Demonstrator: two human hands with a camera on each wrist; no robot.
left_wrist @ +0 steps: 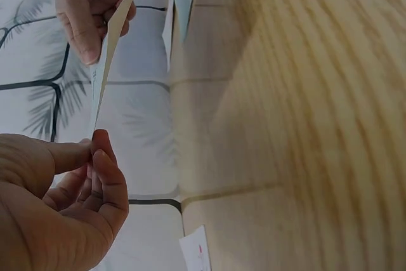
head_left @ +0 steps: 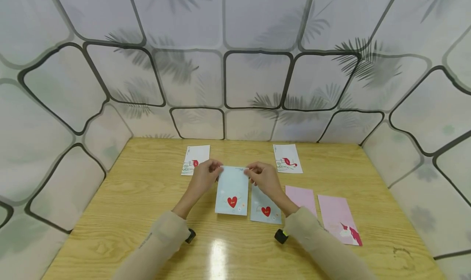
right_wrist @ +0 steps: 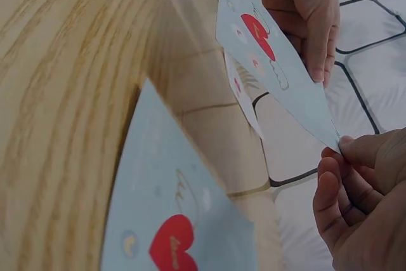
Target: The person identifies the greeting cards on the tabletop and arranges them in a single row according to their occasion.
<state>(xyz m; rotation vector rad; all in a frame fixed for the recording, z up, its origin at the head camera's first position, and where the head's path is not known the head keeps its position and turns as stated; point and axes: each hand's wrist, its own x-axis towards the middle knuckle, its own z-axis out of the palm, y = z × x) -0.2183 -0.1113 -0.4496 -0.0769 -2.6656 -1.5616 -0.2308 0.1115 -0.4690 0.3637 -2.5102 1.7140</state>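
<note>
A light blue card with a red heart [head_left: 232, 191] is held up over the wooden table [head_left: 140, 190] by its two top corners. My left hand [head_left: 207, 172] pinches the top left corner, my right hand [head_left: 259, 174] the top right one. In the left wrist view the card [left_wrist: 109, 49] shows edge-on between both hands. The right wrist view shows the card's printed face [right_wrist: 269, 61] and my right fingertips [right_wrist: 339, 176] pinching its corner. A second light blue heart card [head_left: 265, 208] lies flat on the table under my right forearm.
Two white flamingo cards [head_left: 195, 159] [head_left: 287, 158] lie at the back of the table. Two pink cards [head_left: 302, 198] [head_left: 340, 218] lie at the right. Patterned panel walls [head_left: 235, 75] close the table in on three sides.
</note>
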